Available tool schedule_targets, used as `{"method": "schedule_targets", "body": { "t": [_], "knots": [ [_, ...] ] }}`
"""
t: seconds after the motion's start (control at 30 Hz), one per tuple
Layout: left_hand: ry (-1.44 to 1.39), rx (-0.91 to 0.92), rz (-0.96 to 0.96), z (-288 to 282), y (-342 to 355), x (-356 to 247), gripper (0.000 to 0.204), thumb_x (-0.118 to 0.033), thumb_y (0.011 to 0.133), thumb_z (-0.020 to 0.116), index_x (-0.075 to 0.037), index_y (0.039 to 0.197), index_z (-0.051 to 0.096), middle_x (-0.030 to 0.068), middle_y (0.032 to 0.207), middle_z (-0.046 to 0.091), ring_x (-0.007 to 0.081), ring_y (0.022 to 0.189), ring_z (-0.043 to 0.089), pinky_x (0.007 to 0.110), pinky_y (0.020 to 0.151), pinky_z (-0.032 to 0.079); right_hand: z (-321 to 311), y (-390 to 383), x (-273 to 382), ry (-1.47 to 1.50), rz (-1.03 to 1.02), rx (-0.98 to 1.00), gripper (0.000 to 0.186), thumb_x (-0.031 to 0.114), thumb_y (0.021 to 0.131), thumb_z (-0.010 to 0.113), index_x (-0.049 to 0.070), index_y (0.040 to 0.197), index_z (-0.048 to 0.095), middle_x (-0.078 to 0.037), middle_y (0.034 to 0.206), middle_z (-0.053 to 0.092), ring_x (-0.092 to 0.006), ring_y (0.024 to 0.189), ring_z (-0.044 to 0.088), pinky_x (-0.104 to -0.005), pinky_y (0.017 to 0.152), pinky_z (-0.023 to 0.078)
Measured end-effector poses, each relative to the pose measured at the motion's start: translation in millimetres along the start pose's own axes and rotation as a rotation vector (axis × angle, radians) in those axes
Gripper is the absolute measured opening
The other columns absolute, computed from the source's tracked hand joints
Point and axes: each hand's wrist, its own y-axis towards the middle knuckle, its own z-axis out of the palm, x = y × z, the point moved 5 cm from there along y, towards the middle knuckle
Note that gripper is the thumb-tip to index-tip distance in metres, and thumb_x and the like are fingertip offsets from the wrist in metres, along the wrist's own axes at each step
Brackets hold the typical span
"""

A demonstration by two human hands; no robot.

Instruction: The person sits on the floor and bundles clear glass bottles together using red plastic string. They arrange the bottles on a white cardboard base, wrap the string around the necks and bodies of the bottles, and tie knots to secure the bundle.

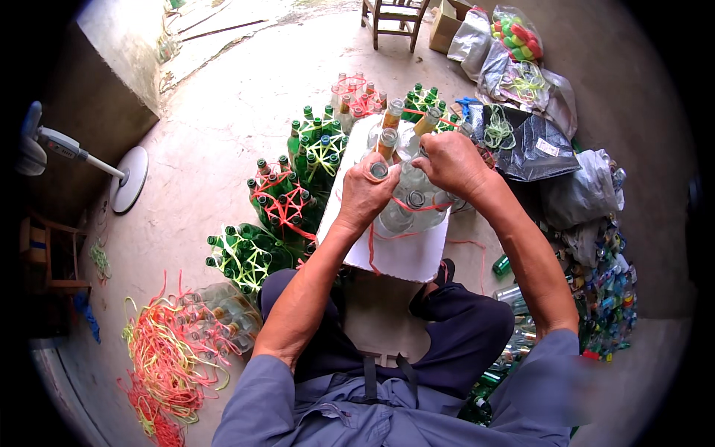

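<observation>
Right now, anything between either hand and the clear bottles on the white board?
Nothing visible. The left hand is at a bottle neck among the clear bottles; the right hand is over their right side. A red strap hangs nearby, blocking neither.

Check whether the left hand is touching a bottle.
Touching. The head view shows the left hand closed around the neck of a clear bottle, whose mouth shows at the fist.
</observation>
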Motion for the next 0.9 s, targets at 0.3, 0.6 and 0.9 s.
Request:
{"method": "schedule_targets", "body": {
  "t": [0.3, 0.6, 0.9],
  "knots": [
    [0.039, 0.004, 0.021, -3.1, 0.1, -5.3, 0.026, -0.017, 0.094, 0.073, -0.002, 0.079, 0.058, 0.0019, 0.067, 0.063, 0.0074, 0.065, 0.056, 0.027, 0.061, 0.047, 7.0, -1.8, -3.9, 0.033, 0.023, -0.107, 0.030, 0.025, 0.084, 0.079, -0.001, 0.083, 0.064, -0.025, 0.077, 0.067, -0.0434, 0.078, 0.069, -0.0506, 0.071, 0.055],
    [0.030, 0.034, -0.011, -3.5, 0.3, 2.3, 0.025, -0.017, 0.095, 0.073, -0.002, 0.080, 0.059, 0.0037, 0.068, 0.069, 0.0068, 0.067, 0.064, 0.025, 0.062, 0.050, 3.9, 5.3, -4.2, -0.033, 0.039, -0.067, 0.029, 0.024, 0.083, 0.080, -0.001, 0.085, 0.065, -0.025, 0.078, 0.068, -0.0418, 0.079, 0.070, -0.0496, 0.071, 0.056],
    [-0.030, 0.070, -0.026, -2.0, 2.4, 12.1, 0.025, -0.018, 0.096, 0.072, -0.003, 0.082, 0.059, 0.0026, 0.075, 0.069, 0.0088, 0.071, 0.070, 0.025, 0.063, 0.053, 3.3, -0.8, -8.3, -0.081, 0.074, -0.042, 0.045, 0.029, 0.085, 0.079, 0.005, 0.122, 0.068, -0.019, 0.093, 0.074, -0.0363, 0.091, 0.072, -0.0462, 0.078, 0.058]
  ]
}}
